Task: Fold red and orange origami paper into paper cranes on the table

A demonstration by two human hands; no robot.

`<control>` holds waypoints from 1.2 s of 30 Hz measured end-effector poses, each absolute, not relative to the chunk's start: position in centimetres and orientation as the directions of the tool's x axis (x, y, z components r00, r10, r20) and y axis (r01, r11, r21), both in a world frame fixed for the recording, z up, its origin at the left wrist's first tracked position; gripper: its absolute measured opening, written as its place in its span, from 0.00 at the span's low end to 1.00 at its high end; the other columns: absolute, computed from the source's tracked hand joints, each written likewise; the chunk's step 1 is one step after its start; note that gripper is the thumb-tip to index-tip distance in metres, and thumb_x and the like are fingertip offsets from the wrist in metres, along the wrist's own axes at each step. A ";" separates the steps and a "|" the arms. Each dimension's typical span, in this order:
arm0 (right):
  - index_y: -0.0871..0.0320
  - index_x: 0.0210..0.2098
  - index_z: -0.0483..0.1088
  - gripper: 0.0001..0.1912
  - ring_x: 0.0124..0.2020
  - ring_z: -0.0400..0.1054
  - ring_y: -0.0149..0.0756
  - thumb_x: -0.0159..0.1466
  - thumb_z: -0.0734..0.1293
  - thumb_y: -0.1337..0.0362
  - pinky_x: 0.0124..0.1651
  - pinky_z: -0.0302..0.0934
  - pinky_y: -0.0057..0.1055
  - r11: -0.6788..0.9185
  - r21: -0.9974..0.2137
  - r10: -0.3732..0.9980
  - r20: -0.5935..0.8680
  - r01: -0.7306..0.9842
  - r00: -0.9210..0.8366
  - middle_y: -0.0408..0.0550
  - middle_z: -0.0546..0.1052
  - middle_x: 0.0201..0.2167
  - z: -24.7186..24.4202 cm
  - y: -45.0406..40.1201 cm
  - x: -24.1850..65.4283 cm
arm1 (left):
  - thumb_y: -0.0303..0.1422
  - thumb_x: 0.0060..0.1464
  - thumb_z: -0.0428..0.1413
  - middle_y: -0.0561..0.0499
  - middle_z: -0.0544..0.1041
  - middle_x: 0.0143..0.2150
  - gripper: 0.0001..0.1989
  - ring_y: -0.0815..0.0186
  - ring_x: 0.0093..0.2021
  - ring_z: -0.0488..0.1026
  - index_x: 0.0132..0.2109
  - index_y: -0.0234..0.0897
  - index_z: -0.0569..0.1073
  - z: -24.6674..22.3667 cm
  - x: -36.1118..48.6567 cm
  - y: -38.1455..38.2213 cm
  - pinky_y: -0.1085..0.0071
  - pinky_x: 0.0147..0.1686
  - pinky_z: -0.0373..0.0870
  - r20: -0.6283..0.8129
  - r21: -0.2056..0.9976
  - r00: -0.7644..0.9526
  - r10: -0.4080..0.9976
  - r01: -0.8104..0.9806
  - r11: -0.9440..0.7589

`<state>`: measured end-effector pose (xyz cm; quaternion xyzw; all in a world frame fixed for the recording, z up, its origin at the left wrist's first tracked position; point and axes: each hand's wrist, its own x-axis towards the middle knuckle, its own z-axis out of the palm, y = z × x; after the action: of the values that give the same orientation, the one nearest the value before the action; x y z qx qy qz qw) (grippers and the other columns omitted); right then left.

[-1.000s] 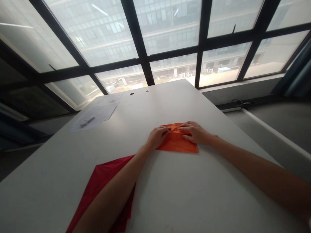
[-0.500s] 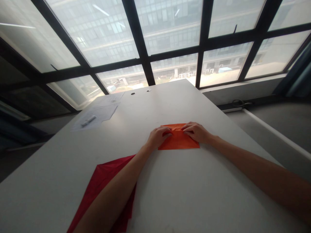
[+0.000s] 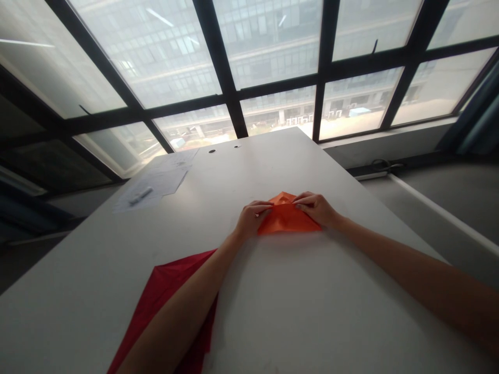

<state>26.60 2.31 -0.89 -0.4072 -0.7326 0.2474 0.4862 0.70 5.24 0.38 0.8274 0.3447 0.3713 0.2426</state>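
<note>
So far, orange paper [image 3: 286, 221]: forming a creased peak.
Left hand [image 3: 252, 219]: pinching its edge.
Right hand [image 3: 315, 209]: pinching its edge.

no legible text anywhere, faint marks on the papers [image 3: 156, 182] too small to read

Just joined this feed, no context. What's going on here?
Someone is working with bare hands at a white table. Their left hand and right hand hold opposite sides of a folded orange paper, its far part raised to a point. A red paper sheet lies partly under the left forearm. Loose white papers sit farther up the table.
</note>
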 end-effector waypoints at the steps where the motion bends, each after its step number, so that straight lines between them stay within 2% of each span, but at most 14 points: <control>1: 0.53 0.37 0.80 0.10 0.42 0.73 0.42 0.64 0.67 0.59 0.48 0.67 0.38 0.544 -0.758 0.838 0.512 0.359 -0.188 0.50 0.79 0.38 -0.9 2.2 26.5 | 0.36 0.60 0.54 0.45 0.79 0.48 0.11 0.60 0.49 0.75 0.44 0.43 0.81 0.4 0.8 5.2 0.63 0.49 0.72 0.453 0.651 0.484 0.749 0.395 -0.649; 4: 0.54 0.35 0.80 0.11 0.40 0.72 0.41 0.64 0.66 0.59 0.46 0.66 0.38 0.543 -0.728 0.835 0.522 0.419 -0.175 0.50 0.78 0.36 -0.9 2.3 26.3 | 0.35 0.60 0.55 0.45 0.78 0.48 0.10 0.59 0.50 0.73 0.44 0.43 0.80 0.3 0.9 5.3 0.60 0.53 0.69 0.475 0.606 0.461 0.750 0.447 -0.658; 7: 0.53 0.34 0.80 0.11 0.38 0.71 0.41 0.64 0.65 0.61 0.45 0.65 0.38 0.539 -0.694 0.828 0.539 0.477 -0.152 0.51 0.77 0.35 -1.0 2.4 26.4 | 0.34 0.57 0.58 0.45 0.74 0.53 0.15 0.58 0.54 0.70 0.52 0.44 0.76 0.0 0.9 5.6 0.57 0.57 0.65 0.507 0.593 0.377 0.775 0.500 -0.632; 10: 0.54 0.32 0.80 0.12 0.37 0.70 0.41 0.65 0.64 0.61 0.43 0.65 0.38 0.514 -0.690 0.827 0.557 0.510 -0.080 0.50 0.77 0.33 -1.1 2.6 26.4 | 0.39 0.54 0.61 0.42 0.67 0.60 0.31 0.57 0.56 0.68 0.63 0.46 0.63 -0.1 0.9 5.9 0.58 0.53 0.69 0.506 0.708 0.165 0.846 0.480 -0.517; 12: 0.54 0.32 0.79 0.12 0.36 0.70 0.41 0.65 0.64 0.61 0.42 0.64 0.38 0.495 -0.699 0.820 0.572 0.516 -0.011 0.50 0.77 0.32 -1.1 2.6 26.2 | 0.44 0.55 0.59 0.39 0.64 0.61 0.35 0.57 0.54 0.70 0.65 0.45 0.57 -0.1 1.0 6.0 0.62 0.48 0.72 0.435 0.824 0.005 0.901 0.401 -0.400; 14: 0.54 0.32 0.79 0.13 0.35 0.70 0.41 0.65 0.63 0.60 0.40 0.64 0.37 0.472 -0.716 0.812 0.581 0.514 0.064 0.50 0.77 0.32 -1.0 2.5 25.8 | 0.49 0.57 0.56 0.36 0.65 0.60 0.35 0.58 0.52 0.72 0.65 0.42 0.54 -0.2 1.3 5.9 0.64 0.45 0.74 0.321 0.913 -0.068 0.945 0.288 -0.289; 17: 0.55 0.30 0.79 0.15 0.33 0.70 0.40 0.66 0.63 0.58 0.36 0.63 0.34 0.431 -0.745 0.802 0.575 0.509 0.162 0.50 0.76 0.30 -0.7 2.2 25.2 | 0.51 0.58 0.54 0.35 0.68 0.57 0.37 0.60 0.48 0.75 0.65 0.40 0.49 -0.5 2.1 5.3 0.65 0.46 0.75 0.177 0.977 0.010 0.984 0.122 -0.176; 19: 0.56 0.30 0.79 0.16 0.32 0.70 0.39 0.66 0.62 0.57 0.34 0.62 0.33 0.417 -0.761 0.798 0.568 0.496 0.200 0.49 0.76 0.29 -0.6 1.9 24.8 | 0.50 0.57 0.56 0.36 0.71 0.54 0.40 0.61 0.46 0.77 0.67 0.42 0.44 -0.6 2.8 4.7 0.63 0.48 0.75 0.133 0.990 0.108 0.985 0.032 -0.137; 24: 0.57 0.32 0.79 0.17 0.30 0.69 0.38 0.66 0.62 0.56 0.33 0.61 0.32 0.418 -0.783 0.804 0.555 0.461 0.212 0.48 0.75 0.28 -0.4 1.4 24.1 | 0.45 0.56 0.60 0.42 0.77 0.49 0.48 0.61 0.44 0.78 0.69 0.51 0.34 -0.2 4.2 3.5 0.59 0.50 0.74 0.187 0.982 0.215 0.958 -0.048 -0.181; 30: 0.59 0.31 0.79 0.18 0.30 0.69 0.37 0.66 0.62 0.55 0.32 0.61 0.31 0.420 -0.799 0.821 0.536 0.430 0.196 0.49 0.76 0.29 -0.3 1.1 23.6 | 0.37 0.51 0.66 0.43 0.75 0.50 0.50 0.60 0.43 0.78 0.70 0.54 0.42 0.1 4.4 3.8 0.59 0.45 0.75 0.111 0.991 0.183 0.977 -0.101 -0.093; 33: 0.59 0.31 0.79 0.18 0.29 0.68 0.36 0.66 0.62 0.56 0.31 0.60 0.30 0.418 -0.803 0.831 0.527 0.426 0.179 0.49 0.76 0.28 -0.2 0.9 23.4 | 0.34 0.49 0.66 0.47 0.78 0.42 0.47 0.62 0.40 0.78 0.69 0.51 0.48 -0.1 4.3 4.1 0.59 0.45 0.74 0.118 0.972 0.195 0.974 -0.221 -0.074; 36: 0.59 0.31 0.79 0.18 0.29 0.68 0.35 0.66 0.62 0.56 0.30 0.59 0.30 0.411 -0.800 0.833 0.524 0.437 0.176 0.48 0.75 0.28 -0.3 0.9 23.3 | 0.32 0.49 0.66 0.51 0.78 0.36 0.38 0.66 0.35 0.76 0.65 0.47 0.60 -0.2 4.3 4.4 0.62 0.44 0.74 0.188 0.949 0.148 0.971 -0.283 -0.141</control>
<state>23.30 0.87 -0.29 -0.5138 -0.6178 0.1742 0.5692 4.27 4.36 -0.20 0.5085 0.3382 0.5583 0.5615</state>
